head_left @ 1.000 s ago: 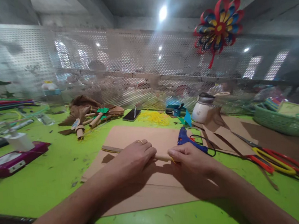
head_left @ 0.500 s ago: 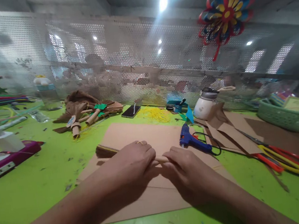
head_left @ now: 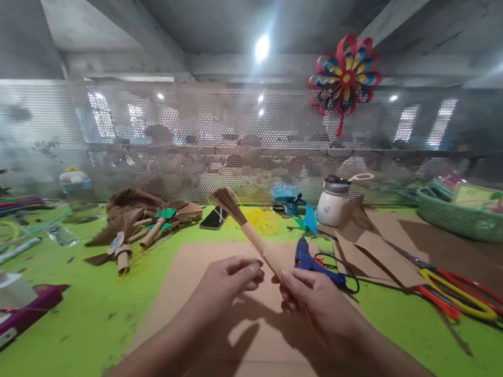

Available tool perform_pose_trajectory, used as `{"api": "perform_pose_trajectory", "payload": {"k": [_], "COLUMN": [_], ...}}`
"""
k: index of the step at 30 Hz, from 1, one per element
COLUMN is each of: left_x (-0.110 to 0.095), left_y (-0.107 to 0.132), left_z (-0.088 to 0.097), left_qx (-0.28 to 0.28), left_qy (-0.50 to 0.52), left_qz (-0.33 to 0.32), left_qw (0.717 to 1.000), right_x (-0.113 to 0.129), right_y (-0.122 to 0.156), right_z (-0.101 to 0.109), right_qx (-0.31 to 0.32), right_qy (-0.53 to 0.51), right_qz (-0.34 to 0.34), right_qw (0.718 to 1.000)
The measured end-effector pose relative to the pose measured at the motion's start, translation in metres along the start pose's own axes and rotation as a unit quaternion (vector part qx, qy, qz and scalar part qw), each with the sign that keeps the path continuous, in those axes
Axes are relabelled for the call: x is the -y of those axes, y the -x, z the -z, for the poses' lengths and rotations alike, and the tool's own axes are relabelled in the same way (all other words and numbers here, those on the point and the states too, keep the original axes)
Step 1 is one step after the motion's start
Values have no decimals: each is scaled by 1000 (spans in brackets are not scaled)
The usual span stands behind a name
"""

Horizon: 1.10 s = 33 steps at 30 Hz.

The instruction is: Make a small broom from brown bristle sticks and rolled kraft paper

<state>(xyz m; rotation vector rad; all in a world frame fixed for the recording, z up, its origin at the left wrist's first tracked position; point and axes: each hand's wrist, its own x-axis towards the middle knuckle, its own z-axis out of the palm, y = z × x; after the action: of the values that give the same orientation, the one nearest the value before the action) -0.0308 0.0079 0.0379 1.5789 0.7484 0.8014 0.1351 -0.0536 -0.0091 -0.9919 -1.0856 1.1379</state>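
Observation:
My right hand (head_left: 307, 291) grips the lower end of a small paper broom (head_left: 260, 242), a pale rolled-paper handle topped with brown bristles. The broom tilts up and to the left, clear of the brown paper sheet (head_left: 189, 275) beneath it. Beside the handle, on its left, hovers my left hand (head_left: 231, 283); its fingers are slightly curled, apart from the handle, with nothing held. A blue glue gun (head_left: 309, 261) lies just beyond my right hand, partly on the brown sheet.
Scissors with yellow handles (head_left: 459, 294) and red-handled ones lie at right by brown paper pieces (head_left: 379, 258) and a green basket (head_left: 457, 218). Behind are a white jar (head_left: 333, 203), yellow shreds (head_left: 259, 219), a phone (head_left: 213, 217) and brown paper crafts (head_left: 141, 223). A purple power strip (head_left: 24, 317) sits left.
The broom has swung from lying low along the sheet to being raised and tilted. My left hand has let go of it; my right keeps hold. The camera view has tipped upward.

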Motion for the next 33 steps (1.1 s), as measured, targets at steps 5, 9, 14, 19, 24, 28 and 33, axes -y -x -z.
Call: {"api": "perform_pose_trajectory", "payload": {"k": [5,9,14,19,24,28,33], "left_x": [16,21,20,19,21,24,26], "left_y": [-15,-17,-12,-9,-12,-14,-15], "left_z": [-20,-28,-27,-26,-25,-26,-30], "left_qx": [161,153,97,101,56,20,-17], "left_qy": [188,238,282,304,304,314,316], "left_qz": [-12,-4,32,34,46,50,81], "left_qw": [969,959,954,947,950,948,945], "right_x": [2,8,12,-1,-15,-17,-15], "right_y": [3,5,11,13,12,14,20], "right_z": [-7,-11,-15,-13,-16,-22,-28], "right_qx": [5,16,78,139,139,80,50], "right_qy": [-91,-158,-245,-250,-151,-30,-7], "right_qz": [-23,-47,-86,-98,-111,-102,-107], "right_qw": [996,986,963,953,972,991,993]}}
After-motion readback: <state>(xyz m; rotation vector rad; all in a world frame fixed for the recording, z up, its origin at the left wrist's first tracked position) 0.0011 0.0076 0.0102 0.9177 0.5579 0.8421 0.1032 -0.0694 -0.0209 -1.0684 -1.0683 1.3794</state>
